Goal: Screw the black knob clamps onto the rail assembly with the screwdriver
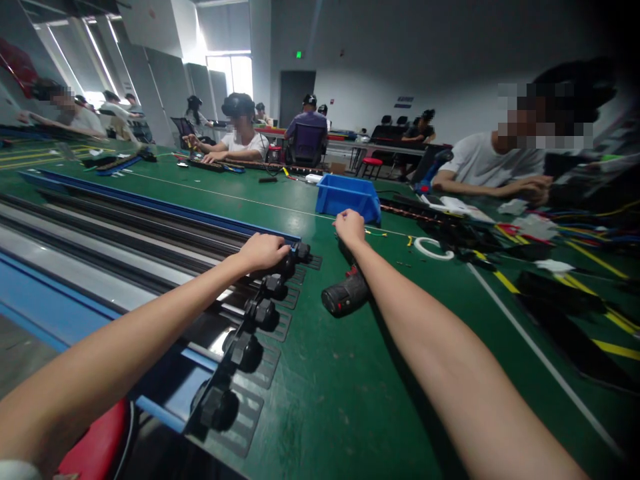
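Note:
Long metal rails [165,257] lie side by side at the left, their near ends carrying black cable glands [263,313] and flat slotted black plates [245,420]. My left hand [263,252] is closed over the end of a far rail, fingers curled against a black cable gland [287,265]. In front of a blue plastic bin [347,193], my right hand [349,225] is closed with fingertips together; what they hold, if anything, is hidden. A black cordless drill [345,293] lies on the table below my right wrist, partly covered by it.
Green tabletop [320,387] runs under everything. A white ring-shaped coil [434,249] and small yellow-green wire pieces [377,233] lie right of the bin. Cables and black parts [540,247] crowd the right side. People sit around the table; a red stool [97,443] stands lower left.

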### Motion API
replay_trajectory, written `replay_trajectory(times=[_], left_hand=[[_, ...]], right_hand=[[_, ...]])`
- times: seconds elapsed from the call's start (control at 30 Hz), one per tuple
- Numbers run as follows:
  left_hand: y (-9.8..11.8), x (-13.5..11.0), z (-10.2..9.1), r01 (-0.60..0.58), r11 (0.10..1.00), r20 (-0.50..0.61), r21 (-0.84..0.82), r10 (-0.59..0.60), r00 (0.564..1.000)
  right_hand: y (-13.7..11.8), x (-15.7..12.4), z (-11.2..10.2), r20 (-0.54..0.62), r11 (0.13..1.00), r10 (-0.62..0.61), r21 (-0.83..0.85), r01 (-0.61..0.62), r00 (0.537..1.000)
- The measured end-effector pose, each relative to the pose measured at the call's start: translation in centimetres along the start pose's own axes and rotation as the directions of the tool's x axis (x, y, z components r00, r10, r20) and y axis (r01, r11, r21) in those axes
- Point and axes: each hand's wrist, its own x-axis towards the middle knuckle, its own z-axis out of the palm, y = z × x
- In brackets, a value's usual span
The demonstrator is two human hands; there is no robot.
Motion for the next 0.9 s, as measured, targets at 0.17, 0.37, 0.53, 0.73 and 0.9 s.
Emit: replay_trajectory(times=[0.17, 0.37, 0.53, 0.73, 0.9], left_hand=[[0.0, 0.0, 0.0, 0.0, 1.0, 0.008, -0.015, 0.001, 1.0], [0.0, -0.1, -0.1, -0.007, 1.0, 0.018, -0.025, 0.007, 1.0], [-0.1, -0.1, -0.2, -0.019, 0.999, 0.013, -0.03, 0.02, 1.0], [-0.1, -0.1, -0.1, -0.022, 0.999, 0.01, -0.026, 0.023, 1.0], [-0.2, -0.1, 0.0, -0.026, 0.999, 0.003, -0.018, 0.026, 1.0]], right_hand=[[0.4, -0.2, 0.5, 0.051, 0.995, -0.035, -0.091, 0.04, 0.998], [1.4, 0.3, 1.4, 0.18, 0.986, -0.008, -0.162, 0.038, 0.984], [2.1, 1.1, 2.0, 0.244, 0.985, 0.024, -0.169, 0.018, 0.969], [2.7, 1.5, 2.0, 0.284, 0.987, 0.062, -0.157, -0.018, 0.957], [3.0, 1.6, 1.9, 0.293, 0.991, 0.069, -0.131, -0.032, 0.953]])
